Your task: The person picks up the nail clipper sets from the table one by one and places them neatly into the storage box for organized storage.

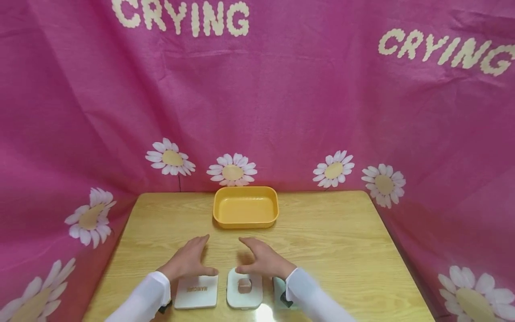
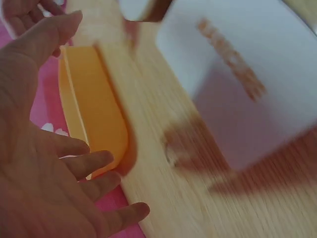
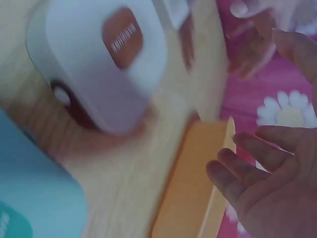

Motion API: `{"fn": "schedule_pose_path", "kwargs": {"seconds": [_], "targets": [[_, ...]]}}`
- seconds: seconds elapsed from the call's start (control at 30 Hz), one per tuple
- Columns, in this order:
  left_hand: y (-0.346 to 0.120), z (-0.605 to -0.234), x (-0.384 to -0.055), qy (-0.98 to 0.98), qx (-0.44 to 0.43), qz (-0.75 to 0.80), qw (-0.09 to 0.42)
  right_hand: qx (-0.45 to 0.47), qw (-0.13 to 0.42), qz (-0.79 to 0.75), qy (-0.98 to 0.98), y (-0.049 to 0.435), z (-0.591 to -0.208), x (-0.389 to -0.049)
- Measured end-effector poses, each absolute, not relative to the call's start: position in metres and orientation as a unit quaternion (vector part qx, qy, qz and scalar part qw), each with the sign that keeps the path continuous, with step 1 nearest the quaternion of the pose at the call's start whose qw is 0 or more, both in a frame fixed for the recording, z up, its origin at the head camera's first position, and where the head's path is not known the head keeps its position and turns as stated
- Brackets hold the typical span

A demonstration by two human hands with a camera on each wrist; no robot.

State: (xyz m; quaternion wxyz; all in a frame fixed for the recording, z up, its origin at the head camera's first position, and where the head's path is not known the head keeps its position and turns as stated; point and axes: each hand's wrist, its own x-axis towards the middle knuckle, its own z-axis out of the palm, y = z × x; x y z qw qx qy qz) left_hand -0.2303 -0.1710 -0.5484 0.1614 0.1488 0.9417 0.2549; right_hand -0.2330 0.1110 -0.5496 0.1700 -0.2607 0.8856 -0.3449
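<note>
My left hand (image 1: pixel 188 260) hovers over the wooden table with spread fingers, just beyond a flat white case (image 1: pixel 196 293) with gold lettering. Opposite it, my right hand (image 1: pixel 265 260) is likewise spread and holds nothing, near a white rounded-square case (image 1: pixel 244 288) with a brown label. A light teal case (image 3: pixel 34 183) lies at the right, partly hidden by the right wrist in the head view. In the left wrist view the lettered white case (image 2: pixel 247 64) lies beside the left hand's shadow. The palms face each other with a gap between them.
A yellow rectangular tray (image 1: pixel 245 224) stands near the far edge of the table (image 1: pixel 330 250), beyond both hands. Behind and around the table hangs a pink curtain (image 1: pixel 273 98) with daisies and lettering.
</note>
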Motion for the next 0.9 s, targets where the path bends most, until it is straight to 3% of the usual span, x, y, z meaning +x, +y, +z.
{"fn": "schedule_pose_path", "kwargs": {"seconds": [0.33, 0.77, 0.9], "targets": [[-0.187, -0.564, -0.209, 0.945, 0.192, 0.182, 0.192, -0.326, 0.164, -0.202, 0.909, 0.068, -0.563, -0.206], [-0.204, -0.581, -0.183, 0.949, 0.216, 0.159, 0.169, -0.363, 0.146, -0.153, 0.908, 0.029, -0.588, -0.186], [-0.208, -0.589, -0.181, 0.945, 0.215, 0.176, 0.176, -0.386, 0.115, -0.126, 0.906, 0.024, -0.594, -0.182]]}}
